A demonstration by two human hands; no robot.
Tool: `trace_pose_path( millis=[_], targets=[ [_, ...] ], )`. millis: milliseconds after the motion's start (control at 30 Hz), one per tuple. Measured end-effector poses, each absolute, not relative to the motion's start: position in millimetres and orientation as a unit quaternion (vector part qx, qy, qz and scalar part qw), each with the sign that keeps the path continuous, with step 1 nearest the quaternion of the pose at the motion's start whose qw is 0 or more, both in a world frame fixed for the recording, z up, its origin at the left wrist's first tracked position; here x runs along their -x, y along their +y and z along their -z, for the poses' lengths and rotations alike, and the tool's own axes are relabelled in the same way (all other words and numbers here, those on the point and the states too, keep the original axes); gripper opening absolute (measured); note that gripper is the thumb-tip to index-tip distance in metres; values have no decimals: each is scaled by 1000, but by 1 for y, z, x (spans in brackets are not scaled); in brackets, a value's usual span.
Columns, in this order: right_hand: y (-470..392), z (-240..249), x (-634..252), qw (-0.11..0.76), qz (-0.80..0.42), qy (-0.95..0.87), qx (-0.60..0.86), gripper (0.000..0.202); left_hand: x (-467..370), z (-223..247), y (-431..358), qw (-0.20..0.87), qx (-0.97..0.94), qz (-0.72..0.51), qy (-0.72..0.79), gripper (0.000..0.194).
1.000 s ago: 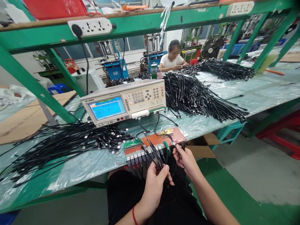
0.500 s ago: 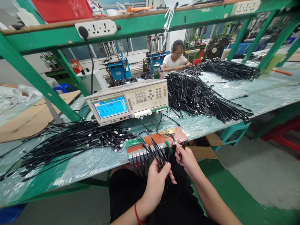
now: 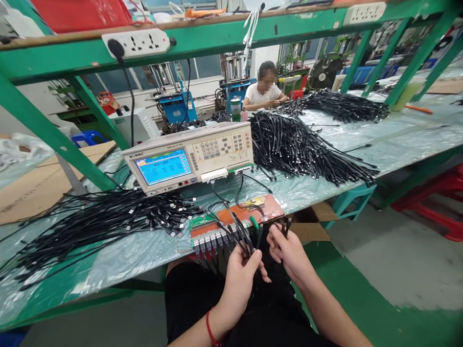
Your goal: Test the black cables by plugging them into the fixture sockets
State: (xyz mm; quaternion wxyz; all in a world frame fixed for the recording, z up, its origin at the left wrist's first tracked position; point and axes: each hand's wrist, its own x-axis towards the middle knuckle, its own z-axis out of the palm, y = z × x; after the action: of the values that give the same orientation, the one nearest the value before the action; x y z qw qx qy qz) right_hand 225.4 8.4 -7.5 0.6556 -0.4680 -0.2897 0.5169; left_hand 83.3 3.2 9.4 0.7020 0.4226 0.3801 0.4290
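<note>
My left hand (image 3: 241, 275) is closed round a bundle of black cables (image 3: 237, 232) in front of the orange test board (image 3: 237, 215). Plugs line the board's near edge in a row. At the board's right end, my right hand (image 3: 288, 247) is closed on black cables (image 3: 284, 226), their ends poking up past the fingers; how many it holds I cannot tell. Wires run from the board up to a beige tester (image 3: 192, 157) with a lit blue screen (image 3: 163, 167).
Loose black cables lie in a pile (image 3: 103, 225) on the left and a larger heap (image 3: 307, 147) behind right. A green frame (image 3: 210, 39) spans the bench. Across it sits a person (image 3: 264, 93). A cardboard box (image 3: 310, 230) and red stool (image 3: 440, 200) stand right.
My right hand has drawn slightly back from the board's right end, and cable ends now show above its fingers. The tester's screen text has changed. The whole view has shifted a little.
</note>
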Motion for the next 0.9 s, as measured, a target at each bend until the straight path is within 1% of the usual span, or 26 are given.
trace_pose_path(
  millis=[100,167,333,400,533,633,733,900],
  targets=[
    [8,6,-216,621,-518,-322,492,53,-85,-9,3,701,-429,-430,373,32],
    [9,6,-212,620,-521,-321,491,54,-86,-8,4,700,-425,-441,367,31],
    [11,4,-216,687,-517,-254,443,46,-79,-11,6,661,-431,-504,352,23],
    [12,8,-221,700,-516,-232,437,42,-75,-15,7,654,-420,-525,346,21],
    [18,23,-228,677,-503,-233,484,43,-70,-29,10,694,-367,-546,294,25],
    [23,34,-229,661,-489,-247,513,46,-70,-38,12,698,-352,-558,279,25],
    [26,38,-228,658,-479,-255,521,48,-71,-39,12,703,-351,-544,293,28],
    [27,38,-227,657,-468,-264,530,50,-74,-27,9,719,-373,-499,308,36]
  ],
)
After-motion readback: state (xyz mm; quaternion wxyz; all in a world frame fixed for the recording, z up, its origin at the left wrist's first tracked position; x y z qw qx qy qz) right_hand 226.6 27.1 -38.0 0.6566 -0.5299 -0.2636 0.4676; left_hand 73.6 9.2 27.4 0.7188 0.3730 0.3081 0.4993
